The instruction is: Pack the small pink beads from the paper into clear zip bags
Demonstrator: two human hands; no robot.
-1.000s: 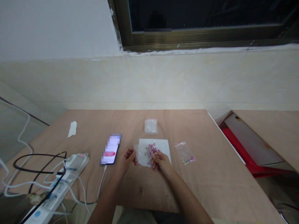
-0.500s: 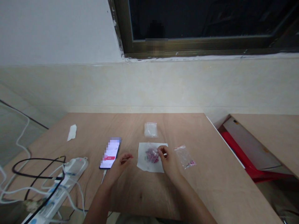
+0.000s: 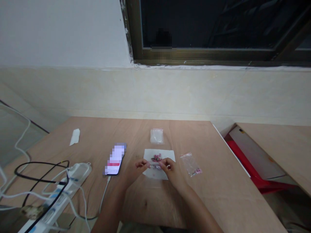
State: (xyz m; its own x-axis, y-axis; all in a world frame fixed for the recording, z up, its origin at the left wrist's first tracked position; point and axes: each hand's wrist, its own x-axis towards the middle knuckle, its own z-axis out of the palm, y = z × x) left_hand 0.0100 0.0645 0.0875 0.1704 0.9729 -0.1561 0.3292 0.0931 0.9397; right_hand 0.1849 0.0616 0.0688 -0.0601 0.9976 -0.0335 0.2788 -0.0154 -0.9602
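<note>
A white sheet of paper [image 3: 148, 153] lies on the table with a small heap of pink and dark red bead-like pieces [image 3: 156, 157] on it. Over its near part, a small clear plastic bag [image 3: 154, 167] stretches between my two hands. My left hand [image 3: 136, 169] pinches the bag's left side, fingers closed. On the other side my right hand [image 3: 172, 169] grips it between thumb and fingers. A second clear bag [image 3: 190, 163] with a few pink pieces in its lower corner lies right of the paper. Behind the paper is a stack of clear bags [image 3: 156, 136].
Left of my hands lies a phone [image 3: 116, 158] with its screen lit and a white cable plugged in. A white power strip [image 3: 77, 173] with tangled cords fills the near left. A white scrap [image 3: 74, 137] sits farther back. Red material [image 3: 243, 161] shows beyond the table's right edge.
My left hand has moved right, from beside the phone to the clear bag. The bag has come nearer to me, and the pink pieces behind it now show uncovered.
</note>
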